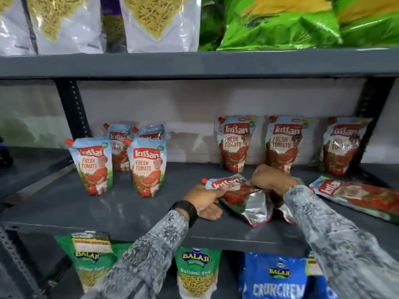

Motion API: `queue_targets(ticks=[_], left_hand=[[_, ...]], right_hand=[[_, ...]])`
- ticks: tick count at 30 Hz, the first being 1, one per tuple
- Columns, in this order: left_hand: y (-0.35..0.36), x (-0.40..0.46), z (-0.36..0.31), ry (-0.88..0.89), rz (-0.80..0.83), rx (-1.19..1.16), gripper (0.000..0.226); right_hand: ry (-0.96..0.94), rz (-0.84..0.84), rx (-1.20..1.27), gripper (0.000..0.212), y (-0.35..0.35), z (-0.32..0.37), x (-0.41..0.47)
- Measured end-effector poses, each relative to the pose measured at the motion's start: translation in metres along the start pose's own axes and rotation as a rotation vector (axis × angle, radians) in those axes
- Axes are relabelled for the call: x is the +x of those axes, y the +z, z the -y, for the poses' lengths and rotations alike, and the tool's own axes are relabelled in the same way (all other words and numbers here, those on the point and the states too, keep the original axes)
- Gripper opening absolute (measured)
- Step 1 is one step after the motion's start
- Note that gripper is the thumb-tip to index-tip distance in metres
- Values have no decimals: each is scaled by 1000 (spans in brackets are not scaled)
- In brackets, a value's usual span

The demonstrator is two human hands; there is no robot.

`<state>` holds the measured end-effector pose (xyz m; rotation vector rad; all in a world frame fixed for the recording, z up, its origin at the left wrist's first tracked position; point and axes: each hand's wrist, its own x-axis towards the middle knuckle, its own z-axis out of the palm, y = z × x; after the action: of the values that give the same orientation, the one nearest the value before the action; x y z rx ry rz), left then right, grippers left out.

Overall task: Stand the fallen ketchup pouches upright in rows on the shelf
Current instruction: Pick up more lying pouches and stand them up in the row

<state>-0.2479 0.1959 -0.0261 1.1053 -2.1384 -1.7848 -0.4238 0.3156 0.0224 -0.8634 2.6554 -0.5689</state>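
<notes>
Single head cam, sitting close to the shelf (129, 212). It's looking forward and slightly down, taking in the arms.

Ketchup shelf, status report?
Left hand and right hand both grip fallen red foil ketchup pouch. Another pouch lies flat rightward. Seven upright. Nothing blocking.

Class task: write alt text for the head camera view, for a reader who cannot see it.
Both hands, left hand and right hand, grip a fallen ketchup pouch lying on a grey shelf. Another pouch lies flat to the right. Seven pouches stand upright: four on the left, three by the back wall.
</notes>
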Motion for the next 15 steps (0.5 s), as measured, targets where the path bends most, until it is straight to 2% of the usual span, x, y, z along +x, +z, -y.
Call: queue_targets(ticks=[5,9,12,15], left_hand=[[18,-9,-6,-10,-4,-203,34],[18,-20,-8,36,-60,-326,18],[12,-23,-17,137,-125,-320,12],[-1,-20,-23,285,-272,-136,15]], right_hand=[[43,26,227,28,0,-2,7],[-38,-63,516,22,6,-4,3],[-162,-103,770,18,12,-4,0],[-241,-183,977,31,14,5,-5]])
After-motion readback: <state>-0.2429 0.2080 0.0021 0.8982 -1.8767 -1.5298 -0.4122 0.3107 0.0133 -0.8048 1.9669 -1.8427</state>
